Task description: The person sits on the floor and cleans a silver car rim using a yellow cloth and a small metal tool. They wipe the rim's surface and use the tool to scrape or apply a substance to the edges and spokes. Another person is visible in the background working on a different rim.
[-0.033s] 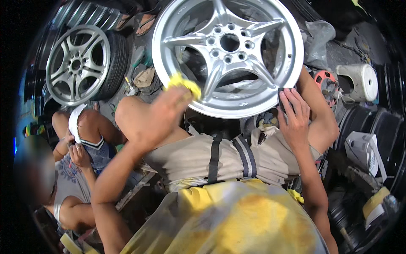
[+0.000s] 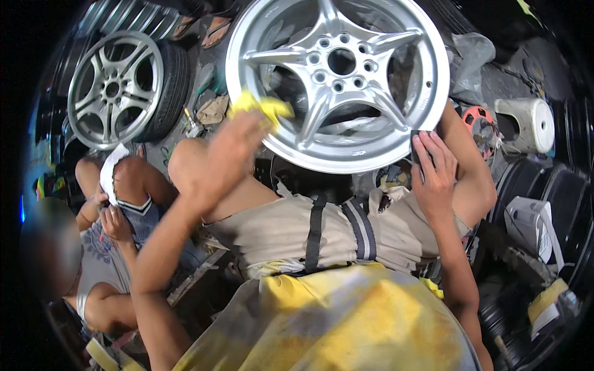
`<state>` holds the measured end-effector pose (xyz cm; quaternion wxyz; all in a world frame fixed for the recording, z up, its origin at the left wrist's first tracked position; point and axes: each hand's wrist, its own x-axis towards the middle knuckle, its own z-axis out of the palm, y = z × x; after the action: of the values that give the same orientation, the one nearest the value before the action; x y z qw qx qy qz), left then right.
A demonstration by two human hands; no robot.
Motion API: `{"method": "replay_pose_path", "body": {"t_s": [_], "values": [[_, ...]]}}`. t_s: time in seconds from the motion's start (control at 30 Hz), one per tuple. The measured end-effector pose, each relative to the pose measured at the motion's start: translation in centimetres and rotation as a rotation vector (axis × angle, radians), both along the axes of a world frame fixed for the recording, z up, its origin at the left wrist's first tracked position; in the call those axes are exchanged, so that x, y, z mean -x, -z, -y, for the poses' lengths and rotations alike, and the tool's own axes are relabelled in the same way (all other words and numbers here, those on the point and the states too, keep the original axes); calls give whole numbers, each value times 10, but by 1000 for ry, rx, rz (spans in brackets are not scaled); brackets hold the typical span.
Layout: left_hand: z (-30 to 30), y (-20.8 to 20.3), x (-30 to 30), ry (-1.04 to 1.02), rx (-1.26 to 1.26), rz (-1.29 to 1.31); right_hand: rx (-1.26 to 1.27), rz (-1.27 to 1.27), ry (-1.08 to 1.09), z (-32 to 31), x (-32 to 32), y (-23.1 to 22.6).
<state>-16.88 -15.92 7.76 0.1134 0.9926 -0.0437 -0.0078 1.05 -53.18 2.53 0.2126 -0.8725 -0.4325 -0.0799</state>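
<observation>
In front of me stands a silver alloy wheel rim (image 2: 317, 114) with five star-like spokes and a ring of bolt holes, its face tilted toward me. My left hand (image 2: 224, 161), smeared by motion, grips a crumpled yellow cloth (image 2: 263, 110) at the rim's lower left edge. At the lower right edge, my right hand (image 2: 437, 167) has its fingers laid over a thin dark piece (image 2: 415, 143) against the rim; what this piece is, I cannot make out. The right thumb is apart from the fingers.
At left a co-worker (image 2: 102, 284) sits holding a white strip (image 2: 110, 176). Behind them stand another silver rim (image 2: 102, 110) and a black tyre (image 2: 170, 89). To the right are a white plastic stool (image 2: 541, 127), a red reel (image 2: 476, 123), dark rims (image 2: 538, 176) and a white box (image 2: 526, 216).
My left hand and the yellow cloth have moved a little left and up along the rim edge. The whole view has shifted slightly; my right hand keeps its place on the rim.
</observation>
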Motion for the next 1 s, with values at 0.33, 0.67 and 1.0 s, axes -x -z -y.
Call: {"method": "replay_pose_path", "body": {"t_s": [0.33, 0.67, 1.0], "values": [[8, -54, -4, -147, 311, -303, 162, -55, 5, -5, -8, -19], [87, 0, 26, -3, 195, -179, 227, -37, 43, -31, -5, -39], [69, -13, 25, -10, -59, -244, 109, -78, 27, -12, -4, -19]]}}
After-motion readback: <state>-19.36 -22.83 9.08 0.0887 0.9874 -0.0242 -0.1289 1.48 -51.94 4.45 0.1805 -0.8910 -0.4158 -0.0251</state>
